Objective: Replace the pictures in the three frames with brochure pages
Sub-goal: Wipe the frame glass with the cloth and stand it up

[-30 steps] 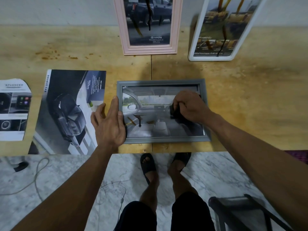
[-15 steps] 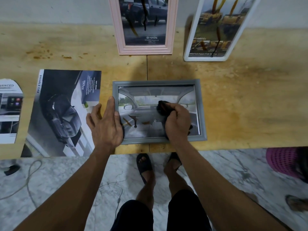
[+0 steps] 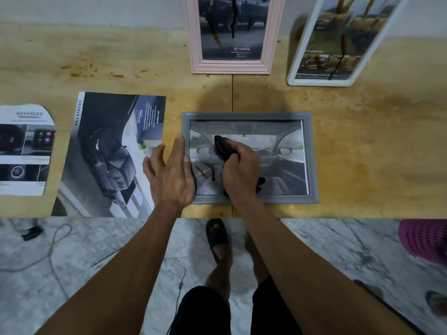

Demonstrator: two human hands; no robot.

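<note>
1. I take this for a plain room in a home, though I cannot be sure.
2. I stand in open sandals on a marble-patterned floor.
3. My counter is bare, stained plywood set against a plain wall.
4. A loose cable trails across the floor, and a pink plastic basket sits at my right.

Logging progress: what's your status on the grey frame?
Left hand flat, steadying grey frame. Right hand gripping dark cloth on its glass. Brochure page alongside, clear.
</note>
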